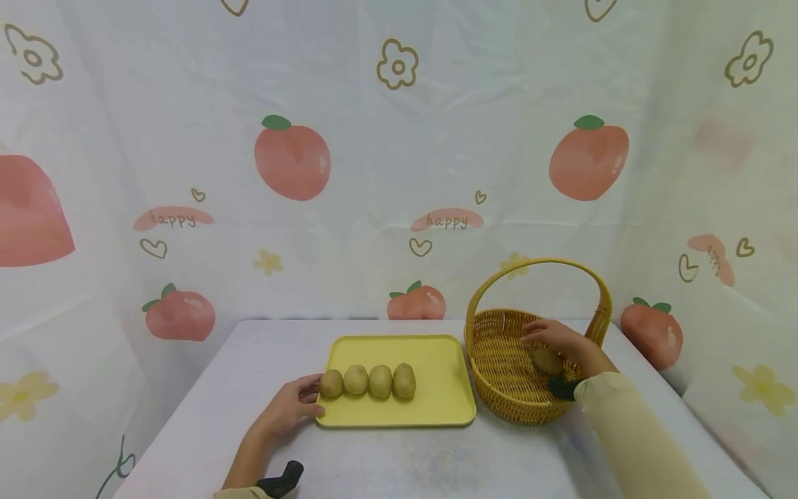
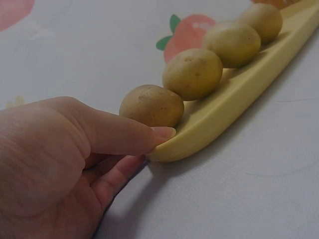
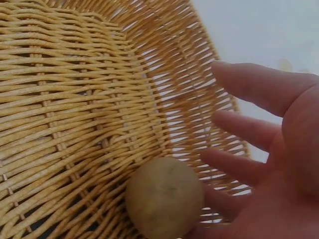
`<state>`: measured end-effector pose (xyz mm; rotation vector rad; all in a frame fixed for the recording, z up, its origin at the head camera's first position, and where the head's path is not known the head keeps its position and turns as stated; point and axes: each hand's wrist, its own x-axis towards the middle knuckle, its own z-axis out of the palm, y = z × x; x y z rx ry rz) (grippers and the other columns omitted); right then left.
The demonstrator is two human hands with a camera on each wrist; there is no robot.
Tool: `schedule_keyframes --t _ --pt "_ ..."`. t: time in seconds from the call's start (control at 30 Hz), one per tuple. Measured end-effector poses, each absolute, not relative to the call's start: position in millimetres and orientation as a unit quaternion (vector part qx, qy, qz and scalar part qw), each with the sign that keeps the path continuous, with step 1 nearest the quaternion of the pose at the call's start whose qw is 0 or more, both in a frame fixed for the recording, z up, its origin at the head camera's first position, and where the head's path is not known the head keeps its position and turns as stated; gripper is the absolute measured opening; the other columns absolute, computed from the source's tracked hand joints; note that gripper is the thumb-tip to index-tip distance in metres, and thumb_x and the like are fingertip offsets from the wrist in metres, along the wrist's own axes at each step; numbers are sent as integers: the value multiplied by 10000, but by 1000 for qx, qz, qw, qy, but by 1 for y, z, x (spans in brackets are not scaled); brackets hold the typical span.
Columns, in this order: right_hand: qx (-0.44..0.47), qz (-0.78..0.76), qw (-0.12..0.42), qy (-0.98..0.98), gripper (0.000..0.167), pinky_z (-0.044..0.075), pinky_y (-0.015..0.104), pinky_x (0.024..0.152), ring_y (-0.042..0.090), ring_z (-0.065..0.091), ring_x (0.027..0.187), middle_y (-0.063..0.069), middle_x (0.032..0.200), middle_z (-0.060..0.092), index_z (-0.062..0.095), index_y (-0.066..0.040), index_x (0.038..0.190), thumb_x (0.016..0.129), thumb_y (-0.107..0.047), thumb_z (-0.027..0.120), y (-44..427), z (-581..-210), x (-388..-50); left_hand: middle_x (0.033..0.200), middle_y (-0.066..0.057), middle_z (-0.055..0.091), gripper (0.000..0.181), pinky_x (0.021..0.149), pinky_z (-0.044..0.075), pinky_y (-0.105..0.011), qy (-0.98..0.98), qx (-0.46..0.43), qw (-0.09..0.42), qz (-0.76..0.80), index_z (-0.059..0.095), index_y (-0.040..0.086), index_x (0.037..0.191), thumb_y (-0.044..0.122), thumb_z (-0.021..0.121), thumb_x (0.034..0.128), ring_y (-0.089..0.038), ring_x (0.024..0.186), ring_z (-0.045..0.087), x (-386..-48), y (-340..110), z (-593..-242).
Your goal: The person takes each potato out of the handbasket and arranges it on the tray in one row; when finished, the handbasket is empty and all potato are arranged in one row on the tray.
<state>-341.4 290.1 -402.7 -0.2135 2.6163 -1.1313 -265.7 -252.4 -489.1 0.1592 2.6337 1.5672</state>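
A yellow tray (image 1: 436, 391) lies on the table with several potatoes (image 1: 380, 381) in a row across it. My left hand (image 1: 283, 410) pinches the tray's left edge, thumb on the rim and fingers below, as the left wrist view shows; the closest potato (image 2: 152, 105) sits just beyond the thumb. On the right stands a wicker basket (image 1: 520, 414) with a tall arched handle. My right hand (image 1: 561, 339) reaches inside it, fingers spread and apart. One potato (image 3: 164, 197) rests in the basket beside the lower fingers; whether they touch it I cannot tell.
The basket's handle (image 1: 539, 262) arches above the right hand. The white table (image 1: 374, 464) reaches back to a hanging sheet (image 1: 349, 277) printed with fruit and flowers, which also lines both sides. Tray and basket stand close together.
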Motion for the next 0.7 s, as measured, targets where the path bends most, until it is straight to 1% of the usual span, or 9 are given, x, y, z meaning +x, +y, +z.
schedule_keyframes --t 0.07,0.13,0.27,0.37,0.43,0.57,0.7 --pt "-71 -374 159 911 616 387 635 993 546 343 1276 370 1439 315 411 93 1402 944 -267 609 290 -406 -342 1260 -237 585 705 941 520 -427 858 50 35 511 497 -80 1352 -54 784 708 -383 1138 586 -266 -252 -489" --pt "-70 -353 171 917 582 438 607 947 524 419 1221 361 1412 364 462 83 1374 929 -253 627 290 -409 -343 1259 -236 586 701 938 522 -425 857 48 34 511 501 -79 1348 -54 785 707 -379 1132 591 -266 -252 -489" --pt "-102 -303 168 932 428 504 525 876 430 547 1096 299 1264 549 621 66 1222 892 -202 671 288 -411 -343 1268 -238 581 701 944 520 -421 855 46 36 515 495 -80 1354 -59 779 713 -376 1137 590 -265 -253 -490" --pt "-126 -287 160 936 333 519 492 866 383 578 1057 224 1145 639 688 57 1107 855 -159 708 286 -411 -342 1270 -238 578 707 945 519 -420 855 47 36 514 490 -80 1357 -55 782 714 -377 1139 588 -265 -254 -490" --pt "-130 -282 155 938 302 527 484 857 367 591 1037 189 1094 664 708 46 1063 832 -148 730 284 -410 -342 1271 -242 575 708 943 520 -421 855 48 37 515 489 -81 1358 -50 784 715 -380 1139 587 -265 -254 -489" --pt "-130 -269 133 945 326 533 491 840 373 599 1023 186 1082 662 693 58 1075 821 -141 739 280 -407 -341 1278 -254 569 710 942 521 -423 855 49 40 515 484 -84 1360 -45 784 718 -383 1136 589 -265 -254 -489" --pt "-141 -285 103 942 345 524 449 759 325 588 933 177 1047 630 635 65 1077 814 -130 742 274 -403 -339 1277 -247 572 712 945 517 -427 856 46 41 513 489 -77 1361 -42 788 716 -379 1136 591 -265 -253 -489"
